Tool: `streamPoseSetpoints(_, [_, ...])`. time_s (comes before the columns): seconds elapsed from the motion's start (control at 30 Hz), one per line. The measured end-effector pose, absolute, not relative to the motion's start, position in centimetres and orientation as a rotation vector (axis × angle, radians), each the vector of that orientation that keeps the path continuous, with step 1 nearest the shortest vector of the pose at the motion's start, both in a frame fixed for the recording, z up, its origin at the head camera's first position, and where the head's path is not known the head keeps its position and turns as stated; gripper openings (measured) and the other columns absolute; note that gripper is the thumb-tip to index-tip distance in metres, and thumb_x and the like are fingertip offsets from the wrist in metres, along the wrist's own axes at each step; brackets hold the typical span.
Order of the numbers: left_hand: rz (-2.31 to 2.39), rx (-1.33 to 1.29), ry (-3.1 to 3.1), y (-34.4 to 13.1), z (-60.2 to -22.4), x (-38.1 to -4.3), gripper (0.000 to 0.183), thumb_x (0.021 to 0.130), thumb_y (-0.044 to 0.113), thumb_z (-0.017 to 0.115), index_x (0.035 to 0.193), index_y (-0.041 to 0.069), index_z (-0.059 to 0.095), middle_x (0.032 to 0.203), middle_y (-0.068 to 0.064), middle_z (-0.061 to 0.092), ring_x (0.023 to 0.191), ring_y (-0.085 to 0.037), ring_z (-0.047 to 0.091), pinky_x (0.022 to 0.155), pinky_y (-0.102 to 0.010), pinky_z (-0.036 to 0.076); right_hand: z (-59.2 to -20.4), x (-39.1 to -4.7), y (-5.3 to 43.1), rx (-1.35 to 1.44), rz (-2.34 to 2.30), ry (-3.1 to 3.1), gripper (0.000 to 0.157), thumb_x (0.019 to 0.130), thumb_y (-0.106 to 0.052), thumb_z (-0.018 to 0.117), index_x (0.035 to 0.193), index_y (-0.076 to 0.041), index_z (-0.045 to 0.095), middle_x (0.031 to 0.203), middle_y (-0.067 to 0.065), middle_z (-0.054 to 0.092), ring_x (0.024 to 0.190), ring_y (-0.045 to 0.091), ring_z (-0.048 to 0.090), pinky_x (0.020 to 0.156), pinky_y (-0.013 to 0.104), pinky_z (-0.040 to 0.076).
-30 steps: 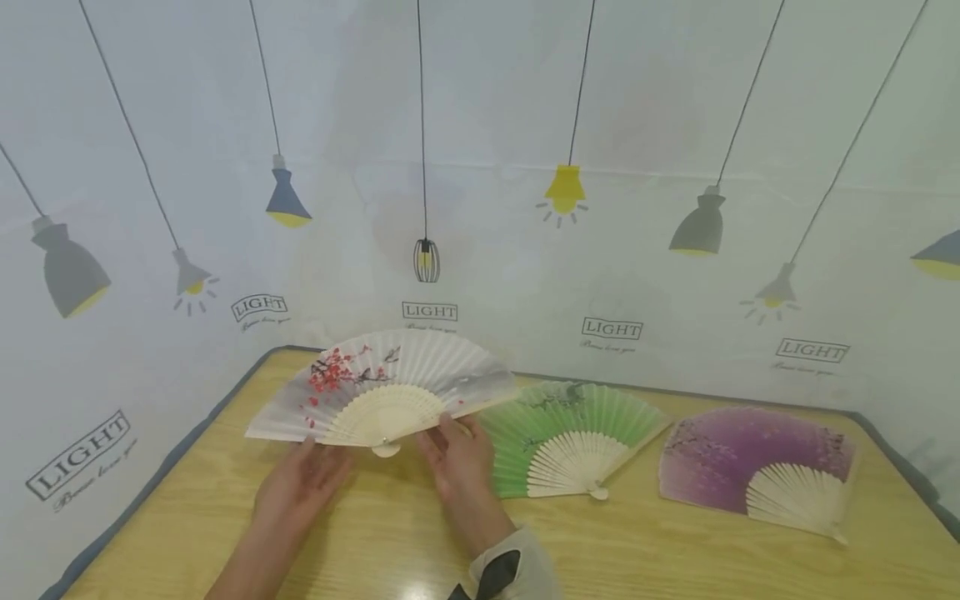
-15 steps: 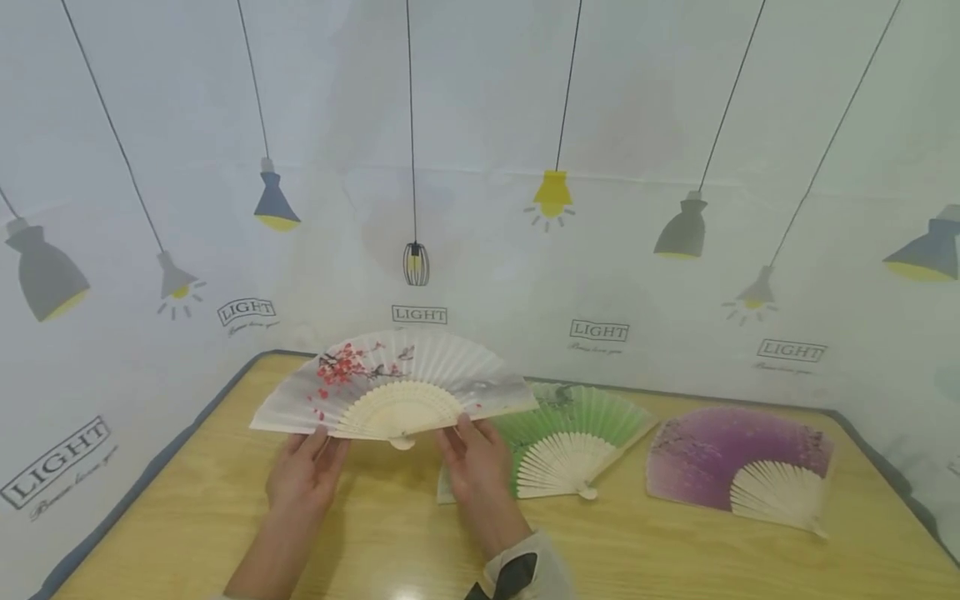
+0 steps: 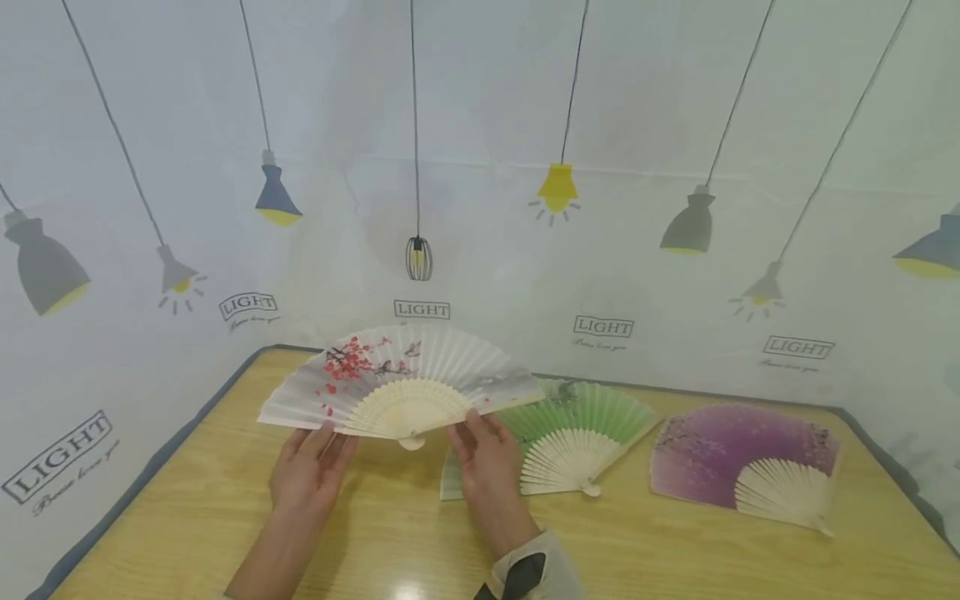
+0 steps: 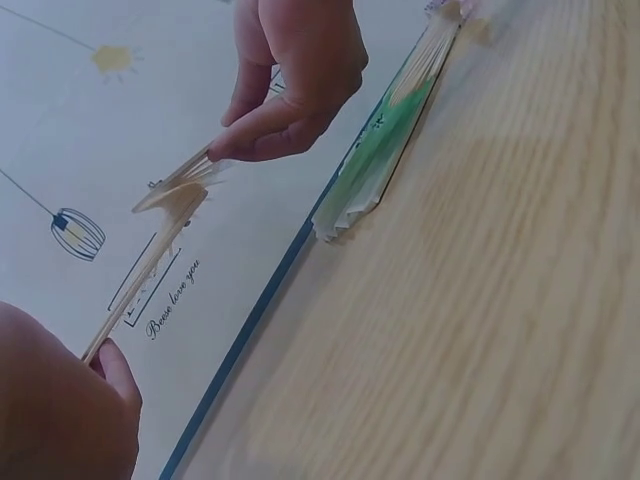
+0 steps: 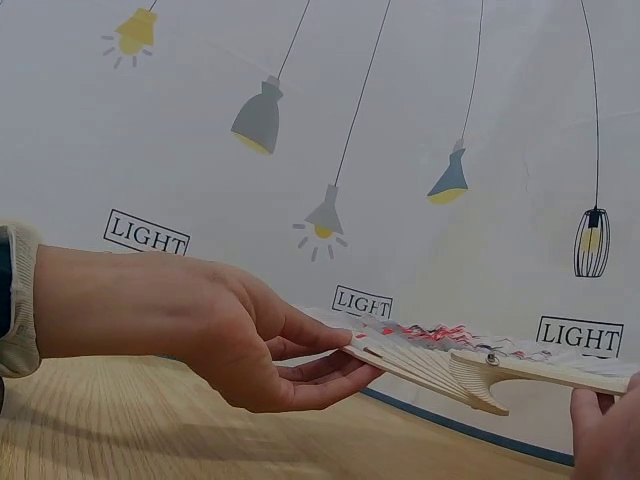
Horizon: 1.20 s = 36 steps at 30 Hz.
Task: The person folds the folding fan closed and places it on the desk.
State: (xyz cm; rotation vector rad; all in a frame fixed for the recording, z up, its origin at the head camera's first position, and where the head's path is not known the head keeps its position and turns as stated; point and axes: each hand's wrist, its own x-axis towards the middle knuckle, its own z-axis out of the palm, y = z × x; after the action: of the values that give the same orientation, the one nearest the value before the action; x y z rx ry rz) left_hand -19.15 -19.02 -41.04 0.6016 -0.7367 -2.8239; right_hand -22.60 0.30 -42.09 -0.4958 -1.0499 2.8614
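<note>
A white folding fan (image 3: 408,404) with red blossoms is spread wide and held above the table, seen edge-on in both wrist views. My left hand (image 3: 311,475) pinches its left outer rib between thumb and fingers. On the other side my right hand (image 3: 491,475) pinches the right outer rib, thumb on top and fingers beneath, plain in the right wrist view. The pivot end of the fan (image 5: 490,360) points toward me, between the two hands. Behind my right hand lies a spread green folding fan (image 3: 577,433), partly covered by that hand and the white fan.
A purple folding fan (image 3: 746,458) lies spread on the wood-grain table (image 3: 630,558), right of the green one. A pale wall covering (image 3: 495,275) printed with hanging lamps rises behind and at the sides, meeting the table along a dark blue edge.
The left hand, loosely under the fan a second ago, now pinches its left rib. The white fan has shifted slightly right and tilted more level. The other fans stay put.
</note>
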Motion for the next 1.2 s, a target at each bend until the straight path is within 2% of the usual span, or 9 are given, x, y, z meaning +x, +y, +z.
streamPoseSetpoints(0.13, [-2.813,0.610,-0.758,-19.13,-41.12,-19.12,0.038,0.094,-0.002,0.055,0.126,0.015,0.043,0.100,-0.003,0.064,0.099,-0.017,0.061,0.099,-0.032,0.048,-42.06,-22.44,0.23,-0.482,2.878,-1.060,0.018,0.092,-0.001,0.062,0.105,0.003,0.050,0.098,0.013,0.056,0.087,0.020,0.061,0.088,0.033,0.055])
streamPoseSetpoints(0.4, [-2.808,0.600,-0.809,-19.00,-41.09,-19.22,0.040,0.094,-0.001,0.056,0.128,0.017,0.043,0.100,-0.002,0.064,0.099,-0.015,0.059,0.098,-0.031,0.049,-42.01,-22.31,0.20,-0.517,2.849,-1.129,0.026,0.093,-0.004,0.062,0.115,0.004,0.052,0.100,0.013,0.058,0.090,0.020,0.061,0.088,0.032,0.055])
streamPoseSetpoints(0.7, [-2.776,0.615,-0.800,-18.79,-41.30,-19.19,0.043,0.091,0.000,0.061,0.127,0.016,0.045,0.095,-0.002,0.068,0.094,-0.015,0.062,0.091,-0.031,0.053,-42.21,-22.34,0.29,-0.542,2.831,-1.178,0.025,0.092,-0.004,0.063,0.115,0.002,0.053,0.102,0.013,0.057,0.089,0.020,0.061,0.087,0.030,0.055])
streamPoseSetpoints(1.0, [-2.769,0.597,-0.834,-18.76,-41.47,-19.20,0.047,0.090,0.001,0.063,0.131,0.016,0.044,0.096,0.000,0.068,0.100,-0.015,0.060,0.092,-0.031,0.053,-42.28,-22.30,0.47,-0.518,2.859,-1.220,0.023,0.093,-0.005,0.062,0.114,0.002,0.055,0.099,0.012,0.057,0.087,0.018,0.060,0.086,0.029,0.056])
streamPoseSetpoints(1.2, [-2.771,0.581,-0.848,-18.73,-41.63,-19.38,0.047,0.091,0.000,0.062,0.132,0.014,0.044,0.095,-0.001,0.069,0.099,-0.016,0.062,0.091,-0.032,0.053,-42.17,-22.14,0.58,-0.501,2.861,-1.240,0.032,0.093,-0.006,0.062,0.122,0.003,0.051,0.099,0.012,0.057,0.087,0.018,0.059,0.085,0.027,0.056])
